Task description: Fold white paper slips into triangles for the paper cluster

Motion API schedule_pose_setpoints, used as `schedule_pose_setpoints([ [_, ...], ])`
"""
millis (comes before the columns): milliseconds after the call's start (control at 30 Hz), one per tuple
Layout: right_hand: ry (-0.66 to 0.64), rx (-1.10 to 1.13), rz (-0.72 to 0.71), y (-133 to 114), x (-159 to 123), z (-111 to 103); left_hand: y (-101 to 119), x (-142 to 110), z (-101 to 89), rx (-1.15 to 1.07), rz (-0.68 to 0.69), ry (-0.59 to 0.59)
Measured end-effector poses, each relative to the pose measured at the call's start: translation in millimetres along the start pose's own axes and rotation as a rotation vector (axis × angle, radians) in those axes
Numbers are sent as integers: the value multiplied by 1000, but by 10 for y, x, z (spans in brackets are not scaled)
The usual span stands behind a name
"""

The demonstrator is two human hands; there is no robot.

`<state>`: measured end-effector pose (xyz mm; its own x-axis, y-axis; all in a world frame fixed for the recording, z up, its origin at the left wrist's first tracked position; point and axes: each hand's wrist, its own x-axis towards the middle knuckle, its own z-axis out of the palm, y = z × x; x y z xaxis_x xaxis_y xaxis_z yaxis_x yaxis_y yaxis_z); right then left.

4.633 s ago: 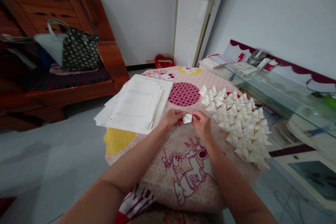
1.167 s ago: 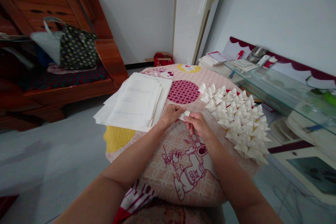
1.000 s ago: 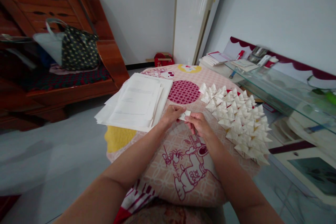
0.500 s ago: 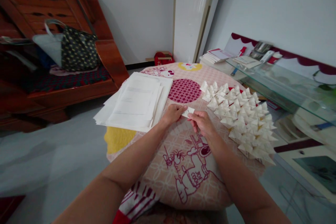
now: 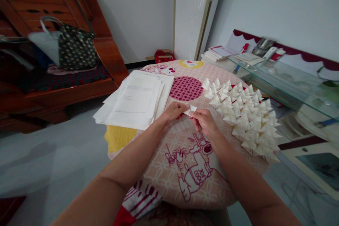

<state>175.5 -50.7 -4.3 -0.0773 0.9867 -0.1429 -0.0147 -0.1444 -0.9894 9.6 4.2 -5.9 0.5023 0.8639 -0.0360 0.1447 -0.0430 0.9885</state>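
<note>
Between my two hands, above the middle of the cloth-covered table, is a small folded piece of white paper (image 5: pixel 190 109). My left hand (image 5: pixel 177 110) pinches its left side, thumb on top. On the right side, my right hand (image 5: pixel 203 119) grips it between thumb and fingers, with the other fingers curled below. To the right stand rows of pointed folded paper pieces (image 5: pixel 245 113), set close together. A stack of white paper sheets (image 5: pixel 137 99), some with faint print, lies to the left of my hands.
The patterned tablecloth (image 5: pixel 169 169) covers the rounded table. At the right, a glass shelf (image 5: pixel 288 88) holds papers and a metal container (image 5: pixel 265 45). A wooden sofa (image 5: pixel 111 56) with a dotted bag (image 5: pixel 75 47) stands at the left; a white upright appliance (image 5: pixel 189 21) is behind.
The small paper is turned in my fingers and now shows a more pointed top edge. Both hands stay in nearly the same place, and the camera view has shifted slightly.
</note>
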Motion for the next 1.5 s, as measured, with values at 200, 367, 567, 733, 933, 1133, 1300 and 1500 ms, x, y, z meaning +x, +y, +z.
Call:
schedule_pose_setpoints([
  [200,59,5,25,-15,-9,53,-14,34,-8,124,45,27],
  [367,-14,-3,120,-73,-11,-34,-84,43,11,86,37,24],
  [567,-125,-30,299,-89,-8,-161,-101,48,-22,164,-40,-55],
  [733,-71,-135,277,-43,9,-196,-51,47,-17,386,4,-103],
  [933,62,-558,69,44,65,-248,-22,37,81,693,78,30],
  [1133,66,-666,-212,40,109,-280,-24,28,79,666,165,60],
  [1300,-109,-725,-244,-30,60,-334,68,-34,17,795,163,-107],
  [1500,-186,-761,-251,-17,54,-398,54,-157,31,885,214,-90],
])
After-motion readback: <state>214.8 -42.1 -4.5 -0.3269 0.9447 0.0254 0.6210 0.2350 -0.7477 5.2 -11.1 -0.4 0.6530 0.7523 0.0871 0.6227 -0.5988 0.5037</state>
